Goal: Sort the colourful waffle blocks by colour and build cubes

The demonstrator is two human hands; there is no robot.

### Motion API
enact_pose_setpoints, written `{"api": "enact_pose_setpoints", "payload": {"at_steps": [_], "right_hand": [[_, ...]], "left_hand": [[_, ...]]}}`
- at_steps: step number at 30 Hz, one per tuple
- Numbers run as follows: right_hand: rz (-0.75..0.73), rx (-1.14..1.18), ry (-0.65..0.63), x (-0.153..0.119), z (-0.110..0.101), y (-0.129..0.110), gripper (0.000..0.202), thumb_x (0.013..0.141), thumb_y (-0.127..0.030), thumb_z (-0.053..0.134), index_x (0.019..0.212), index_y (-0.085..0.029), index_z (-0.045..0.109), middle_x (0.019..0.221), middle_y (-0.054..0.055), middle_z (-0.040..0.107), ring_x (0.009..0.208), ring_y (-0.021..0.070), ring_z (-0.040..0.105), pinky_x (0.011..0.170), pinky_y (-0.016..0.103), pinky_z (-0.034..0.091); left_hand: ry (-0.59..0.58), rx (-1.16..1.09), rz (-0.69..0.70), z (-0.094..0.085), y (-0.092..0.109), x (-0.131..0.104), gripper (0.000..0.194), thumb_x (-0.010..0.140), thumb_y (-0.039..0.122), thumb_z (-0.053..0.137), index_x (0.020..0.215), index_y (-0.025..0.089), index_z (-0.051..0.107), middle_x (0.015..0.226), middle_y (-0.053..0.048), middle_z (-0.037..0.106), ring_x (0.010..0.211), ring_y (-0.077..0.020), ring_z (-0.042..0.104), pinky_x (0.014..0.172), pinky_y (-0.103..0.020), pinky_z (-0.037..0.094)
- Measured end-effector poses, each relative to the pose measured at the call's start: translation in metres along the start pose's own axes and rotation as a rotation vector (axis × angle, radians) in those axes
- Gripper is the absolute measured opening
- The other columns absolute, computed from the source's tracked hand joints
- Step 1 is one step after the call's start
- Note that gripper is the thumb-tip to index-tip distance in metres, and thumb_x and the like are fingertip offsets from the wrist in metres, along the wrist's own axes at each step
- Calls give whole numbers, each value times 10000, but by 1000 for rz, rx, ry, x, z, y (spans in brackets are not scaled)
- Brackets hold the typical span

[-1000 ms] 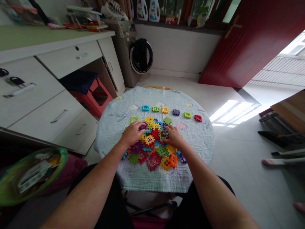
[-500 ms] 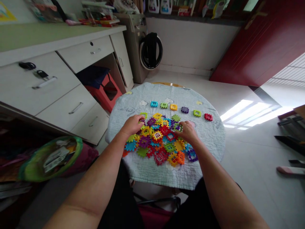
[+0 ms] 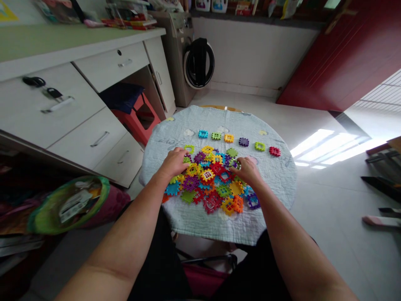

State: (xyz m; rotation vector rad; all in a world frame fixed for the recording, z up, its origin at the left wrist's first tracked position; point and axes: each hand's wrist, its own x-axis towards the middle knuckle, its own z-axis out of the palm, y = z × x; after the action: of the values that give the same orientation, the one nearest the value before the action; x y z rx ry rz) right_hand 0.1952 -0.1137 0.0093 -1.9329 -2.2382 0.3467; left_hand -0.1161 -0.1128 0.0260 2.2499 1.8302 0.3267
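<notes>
A heap of colourful plastic building tiles with toothed edges (image 3: 207, 174) lies on the cloth-covered table (image 3: 200, 232). Some tiles are solid, others have window-like grids or open centres. At the heap's left edge, my left hand (image 3: 175, 163) rests with fingers and thumb apart, touching tiles beside a green one (image 3: 187, 159). My right hand (image 3: 248, 169) is at the right edge, its thumb and fingers spread around a green tile (image 3: 237, 164); whether it grips that tile is unclear. Behind the heap runs a row of several separate tiles, from a blue one (image 3: 203, 134) to a red one (image 3: 275, 151).
To the left are white drawers (image 3: 78, 125), a red stool (image 3: 145, 119) and a bin with a green liner (image 3: 67, 205). A washing machine (image 3: 175, 54) with its door open stands behind, and a red door (image 3: 328, 71) at the right.
The whole view has shifted slightly. Both hands stay at the sides of the heap, with small finger movements; a green tile by my left fingertips shows more now. The row of tiles is unchanged.
</notes>
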Motion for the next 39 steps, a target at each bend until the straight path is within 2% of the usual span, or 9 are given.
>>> {"api": "enact_pose_setpoints", "payload": {"at_steps": [4, 8, 13, 17, 21, 24, 27, 32, 39], "right_hand": [[-27, 49, 5, -1, 0, -4, 431, 791, -507, 624, 1030, -148, 619, 939, 119, 622, 888, 231, 558, 748, 299, 387], [-35, 68, -2, -2, 0, -7, 413, 798, -487, 622, 1039, -152, 616, 934, 115, 630, 875, 226, 563, 743, 295, 390], [-55, 118, -1, -3, -2, -8, 411, 764, -458, 663, 1040, -158, 610, 947, 94, 621, 824, 200, 565, 736, 288, 406], [-97, 153, 20, -5, -4, -9, 455, 739, -380, 696, 1114, -151, 579, 1032, 102, 590, 865, 190, 567, 785, 292, 420], [-136, 173, 57, -7, -4, -10, 432, 733, -343, 700, 1106, -164, 573, 1026, 88, 575, 889, 190, 566, 822, 305, 424], [-155, 183, 50, -8, -4, -12, 423, 733, -309, 695, 1111, -169, 567, 1040, 87, 572, 907, 190, 567, 837, 309, 425], [-161, 177, 25, -9, -3, -12, 440, 730, -281, 689, 1135, -173, 556, 1067, 91, 570, 935, 195, 567, 857, 312, 422], [-180, 177, -18, -8, -1, -13, 473, 715, -246, 682, 1159, -157, 546, 1079, 95, 561, 947, 195, 567, 873, 305, 421], [-265, 240, -12, -8, 2, -17, 492, 702, -162, 638, 1180, -155, 521, 1116, 99, 534, 987, 195, 549, 896, 308, 424]], "left_hand": [[-105, 36, -145, 9, -7, -1, 615, 650, 299, 687, 1240, 201, 544, 1201, -110, 553, 1065, -267, 591, 932, -335, 453], [-175, 40, -104, 15, -8, 4, 564, 664, 253, 663, 1219, 212, 572, 1127, -93, 608, 1040, -249, 606, 902, -308, 467], [-132, -26, -12, 12, -10, 10, 401, 672, 215, 655, 1073, 220, 654, 1066, -65, 659, 1028, -239, 608, 913, -318, 466], [-80, -133, 45, 4, -6, 9, 502, 643, 160, 651, 1143, 177, 620, 1143, -91, 627, 1066, -240, 589, 956, -338, 451], [-30, -278, 98, -2, 2, 6, 587, 629, 127, 622, 1212, 178, 571, 1197, -86, 596, 1099, -230, 572, 977, -360, 445], [-31, -367, 121, -3, 7, 5, 636, 633, 115, 598, 1260, 197, 532, 1239, -80, 572, 1114, -214, 571, 980, -356, 447], [-86, -417, 165, -1, 8, 4, 670, 629, 142, 624, 1287, 205, 509, 1285, -82, 555, 1151, -218, 557, 998, -357, 437], [-159, -376, 120, 2, 4, 4, 605, 646, 192, 647, 1242, 186, 540, 1229, -83, 608, 1118, -230, 585, 983, -351, 447], [-71, -204, 44, 7, -4, 8, 478, 697, 161, 570, 1174, 168, 592, 1132, -97, 636, 1016, -227, 620, 911, -334, 482]]}}
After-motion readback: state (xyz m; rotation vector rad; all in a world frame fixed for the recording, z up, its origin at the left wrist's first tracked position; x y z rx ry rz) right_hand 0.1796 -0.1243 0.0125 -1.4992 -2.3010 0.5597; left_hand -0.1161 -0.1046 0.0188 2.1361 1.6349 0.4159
